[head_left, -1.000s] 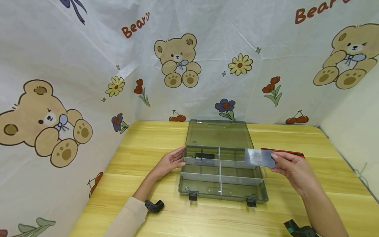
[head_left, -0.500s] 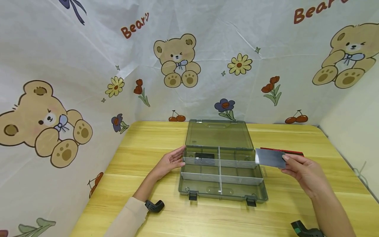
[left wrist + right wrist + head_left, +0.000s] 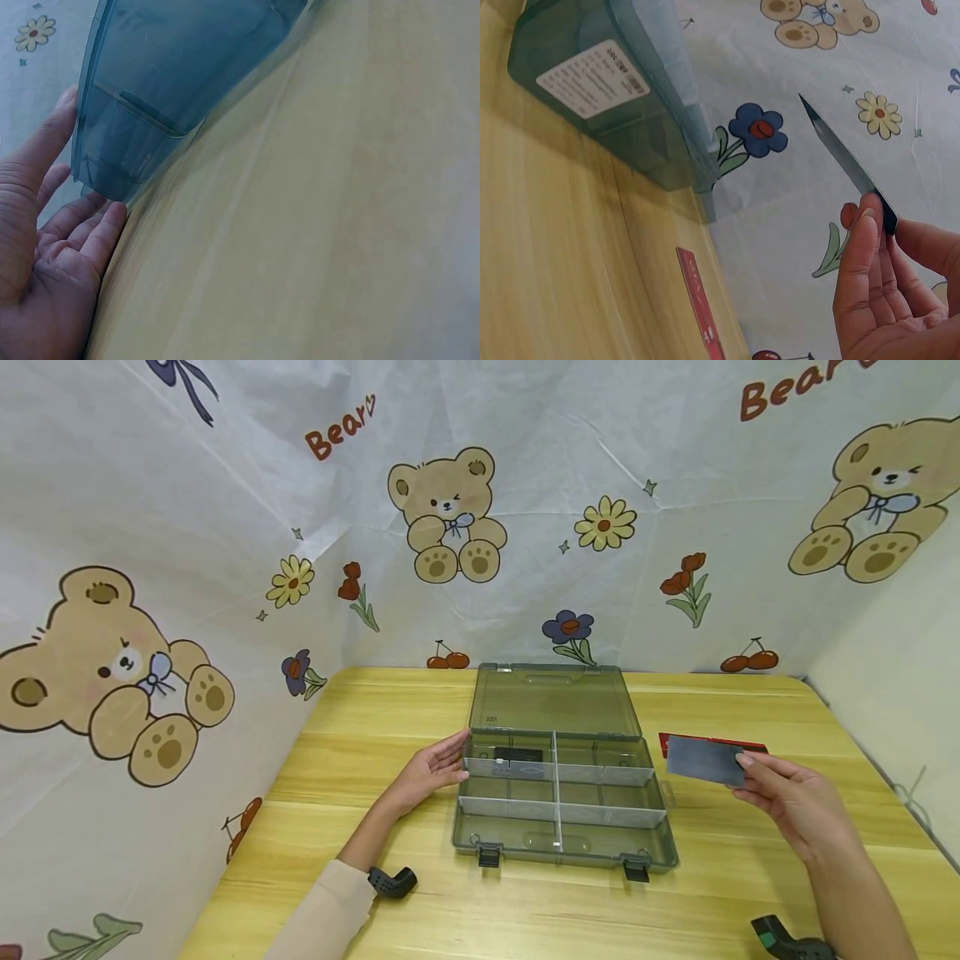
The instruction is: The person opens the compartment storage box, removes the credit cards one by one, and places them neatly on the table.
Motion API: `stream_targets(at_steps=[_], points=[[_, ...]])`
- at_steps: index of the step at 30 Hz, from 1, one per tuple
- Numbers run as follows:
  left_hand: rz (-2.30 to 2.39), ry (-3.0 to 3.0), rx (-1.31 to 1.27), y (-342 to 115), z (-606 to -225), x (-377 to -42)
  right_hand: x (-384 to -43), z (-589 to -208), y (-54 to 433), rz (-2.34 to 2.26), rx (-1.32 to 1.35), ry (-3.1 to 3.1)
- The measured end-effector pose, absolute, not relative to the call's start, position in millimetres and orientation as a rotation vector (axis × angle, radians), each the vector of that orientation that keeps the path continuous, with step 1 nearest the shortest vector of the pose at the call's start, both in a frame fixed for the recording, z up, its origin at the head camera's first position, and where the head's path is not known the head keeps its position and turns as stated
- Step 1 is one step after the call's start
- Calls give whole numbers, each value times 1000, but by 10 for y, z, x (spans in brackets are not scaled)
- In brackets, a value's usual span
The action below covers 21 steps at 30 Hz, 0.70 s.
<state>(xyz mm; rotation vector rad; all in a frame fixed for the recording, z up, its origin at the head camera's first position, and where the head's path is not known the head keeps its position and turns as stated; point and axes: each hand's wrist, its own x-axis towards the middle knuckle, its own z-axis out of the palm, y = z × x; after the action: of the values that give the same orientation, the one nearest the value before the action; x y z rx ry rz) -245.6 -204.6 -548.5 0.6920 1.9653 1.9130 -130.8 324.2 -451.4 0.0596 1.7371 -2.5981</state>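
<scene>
A translucent green compartment box (image 3: 558, 857) lies with its lid (image 3: 555, 700) laid back. Against its left wall rests my left hand (image 3: 427, 777); in the left wrist view the thumb and fingertips touch the box's side without gripping. To the right of the box, my right hand (image 3: 806, 806) pinches one end of a thin grey rectangular card-like sheet (image 3: 703, 762) and holds it above the table. Nearly edge-on in the right wrist view, the sheet (image 3: 847, 159) looks glossy. Inside the back left compartment lies a small dark rectangular piece (image 3: 519, 755).
A flat red strip (image 3: 699, 300) lies on the wooden table (image 3: 360, 710) right of the box, partly hidden behind the sheet in the head view. Clear dividers (image 3: 611, 816) split the box. Two black latches (image 3: 489, 857) hang at its front. A bear-print cloth (image 3: 525, 602) stands behind.
My right hand has carried the grey sheet rightward, from over the box's right edge to beside it. The left hand has stayed at the box's left side.
</scene>
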Motion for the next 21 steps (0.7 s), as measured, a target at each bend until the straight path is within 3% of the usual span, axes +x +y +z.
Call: stream_targets(at_steps=[21], points=[[1915,1956,712,-2063,-5510,-2477,-1404,-4686,3441,-2496,259,1851]])
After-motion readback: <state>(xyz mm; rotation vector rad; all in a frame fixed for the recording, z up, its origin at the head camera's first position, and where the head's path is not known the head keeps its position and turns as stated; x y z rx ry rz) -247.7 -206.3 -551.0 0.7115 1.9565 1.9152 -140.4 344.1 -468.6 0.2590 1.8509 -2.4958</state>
